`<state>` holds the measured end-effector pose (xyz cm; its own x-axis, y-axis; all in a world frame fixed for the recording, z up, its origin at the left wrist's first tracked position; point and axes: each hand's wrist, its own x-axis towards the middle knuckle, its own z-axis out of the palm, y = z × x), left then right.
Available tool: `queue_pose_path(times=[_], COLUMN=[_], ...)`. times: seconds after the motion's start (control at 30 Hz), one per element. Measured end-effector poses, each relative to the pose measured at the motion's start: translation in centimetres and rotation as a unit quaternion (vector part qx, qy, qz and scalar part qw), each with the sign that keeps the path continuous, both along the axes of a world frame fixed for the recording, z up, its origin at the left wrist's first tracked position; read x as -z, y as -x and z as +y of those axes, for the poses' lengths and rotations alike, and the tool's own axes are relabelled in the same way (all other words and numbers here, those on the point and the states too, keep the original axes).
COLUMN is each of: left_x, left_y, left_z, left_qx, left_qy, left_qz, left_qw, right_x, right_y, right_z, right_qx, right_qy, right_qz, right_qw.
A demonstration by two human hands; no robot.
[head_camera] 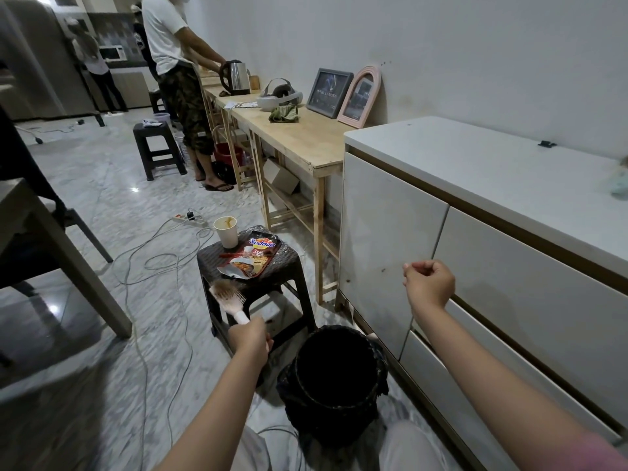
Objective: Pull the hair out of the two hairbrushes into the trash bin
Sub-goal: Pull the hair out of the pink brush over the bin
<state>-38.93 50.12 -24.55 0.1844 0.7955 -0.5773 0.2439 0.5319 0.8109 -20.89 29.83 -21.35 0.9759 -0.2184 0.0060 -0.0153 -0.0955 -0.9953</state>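
Hairbrush [228, 295]: pale plastic paddle, tangled hair in bristles, lower centre.
Left hand [249, 338]: wraps its handle.
Right hand [429, 283]: fingers curled tight; contents unclear.
Trash bin [334, 380]: dark, round, bottom centre.

Dim indoor light (edges bowed, blurred)

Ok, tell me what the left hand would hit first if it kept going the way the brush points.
Probably the dark plastic stool: the left hand aims the hairbrush up and away at its near edge. Depth is unclear, so it might pass just left.
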Motion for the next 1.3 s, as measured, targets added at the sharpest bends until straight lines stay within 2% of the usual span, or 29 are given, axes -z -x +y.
queue_pose_path(times=[0.23, 0.4, 0.7, 0.87, 0.93, 1.1, 1.3], left_x=[-0.8, -1.9, -3.2, -3.6, -3.4, -3.1, -3.3], left_y=[-1.2, -2.2, -2.6, -2.6, -2.7, -2.6, -2.4], left_z=[-1.8, -3.0, -5.3, -6.6, -7.1, -7.6, -6.9], left_qx=[0.158, 0.246, 0.324, 0.363, 0.367, 0.354, 0.316], left_qy=[-0.049, -0.065, -0.078, -0.075, -0.076, -0.081, -0.042], left_qz=[0.000, 0.017, 0.016, 0.002, -0.007, -0.031, -0.038], left_qw=[0.986, 0.967, 0.943, 0.929, 0.927, 0.931, 0.947], right_x=[0.7, 0.8, -0.7, -1.1, -0.8, -0.8, -1.3], right_y=[0.6, 1.1, 1.5, 2.5, 2.7, 2.9, 2.7], right_z=[1.8, 2.8, 4.7, 5.9, 6.4, 6.7, 5.9], right_qx=[-0.088, -0.206, -0.281, -0.371, -0.366, -0.280, -0.268], right_qy=[0.099, 0.170, 0.132, 0.120, 0.126, 0.108, 0.115], right_qz=[0.018, 0.028, 0.002, -0.009, -0.013, -0.001, -0.028], right_qw=[0.991, 0.963, 0.951, 0.921, 0.922, 0.954, 0.956])
